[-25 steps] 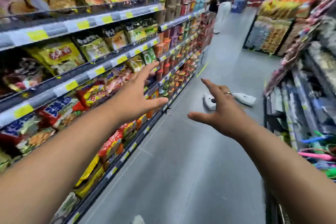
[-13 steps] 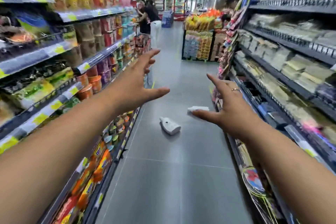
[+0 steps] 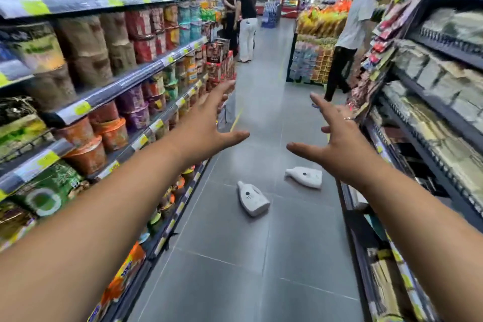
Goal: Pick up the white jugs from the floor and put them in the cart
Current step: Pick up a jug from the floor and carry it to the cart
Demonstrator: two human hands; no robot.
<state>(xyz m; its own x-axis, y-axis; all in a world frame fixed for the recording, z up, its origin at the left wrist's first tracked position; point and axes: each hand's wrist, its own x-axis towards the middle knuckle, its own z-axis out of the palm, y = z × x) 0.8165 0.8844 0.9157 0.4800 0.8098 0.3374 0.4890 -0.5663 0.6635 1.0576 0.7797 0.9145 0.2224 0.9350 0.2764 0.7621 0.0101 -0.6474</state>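
The left grip (image 3: 206, 131) and right grip (image 3: 339, 149) hover spread and empty. The near jug (image 3: 252, 200) and far jug (image 3: 304, 176) lie apart on the open floor (image 3: 235, 282), the far jug near the right shelving (image 3: 366, 217) edge.

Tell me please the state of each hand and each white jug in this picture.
left hand: open, fingers spread, holds nothing
right hand: open, fingers spread, holds nothing
nearer white jug: lies on its side on the floor, untouched
farther white jug: lies on its side on the floor, untouched
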